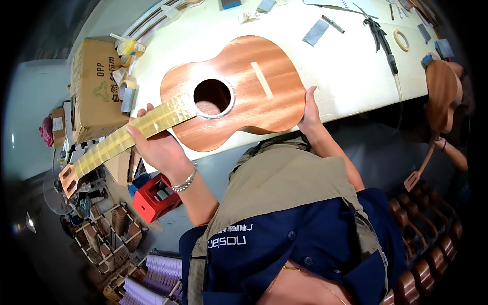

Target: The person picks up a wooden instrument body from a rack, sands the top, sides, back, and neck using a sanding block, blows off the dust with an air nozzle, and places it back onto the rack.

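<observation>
Item: one brown guitar [274,109], face up, its body over the white table [356,84], near edge overhanging; yellow tape [109,146] along the neck. Left hand [161,150], as I view it: curled round the neck from beneath, fingertips showing at the far side. Right hand [309,116]: against the body's right end, thumb raised; its other fingers are hidden, so I cannot tell their grip. Also listed: grey sheet [316,32], pen [333,24], tape roll [401,40], cardboard box [99,89].

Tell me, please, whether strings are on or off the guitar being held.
Off: the guitar shows no strings across its sound hole or along its yellow-taped neck.
</observation>
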A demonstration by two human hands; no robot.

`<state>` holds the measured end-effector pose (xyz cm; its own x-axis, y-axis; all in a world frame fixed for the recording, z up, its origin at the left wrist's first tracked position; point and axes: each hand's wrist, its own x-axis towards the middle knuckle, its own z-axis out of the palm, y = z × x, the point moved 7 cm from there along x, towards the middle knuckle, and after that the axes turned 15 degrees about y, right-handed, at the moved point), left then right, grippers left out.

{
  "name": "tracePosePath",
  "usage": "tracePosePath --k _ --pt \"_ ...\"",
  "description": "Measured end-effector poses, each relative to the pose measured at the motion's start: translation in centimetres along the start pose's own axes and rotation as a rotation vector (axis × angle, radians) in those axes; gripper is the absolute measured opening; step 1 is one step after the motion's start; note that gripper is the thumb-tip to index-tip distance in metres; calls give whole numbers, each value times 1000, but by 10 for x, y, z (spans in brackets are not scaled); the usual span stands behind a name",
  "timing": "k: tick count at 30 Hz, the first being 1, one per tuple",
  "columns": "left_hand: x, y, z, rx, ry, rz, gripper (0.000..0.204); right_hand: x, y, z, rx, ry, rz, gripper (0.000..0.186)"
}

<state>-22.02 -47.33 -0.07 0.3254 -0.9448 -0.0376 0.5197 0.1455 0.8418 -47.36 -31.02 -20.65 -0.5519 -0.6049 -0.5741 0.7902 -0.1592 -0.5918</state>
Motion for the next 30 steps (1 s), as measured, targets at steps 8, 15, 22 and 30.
tracePosePath --k 8,15,22,30 --pt "-14 0 14 -42 -76 -14 35 4 0 -10 87 -74 50 66" --pt "-48 48 95 -275 -754 90 47 43 3 -53 -470 -280 -286 51" --pt "-126 12 205 -69 -1105 187 48 10 -48 -41 -415 -22 -588 79" --pt "-190 -47 248 -120 -1386 -153 27 -20 -86 -78 -643 372 -797 101"
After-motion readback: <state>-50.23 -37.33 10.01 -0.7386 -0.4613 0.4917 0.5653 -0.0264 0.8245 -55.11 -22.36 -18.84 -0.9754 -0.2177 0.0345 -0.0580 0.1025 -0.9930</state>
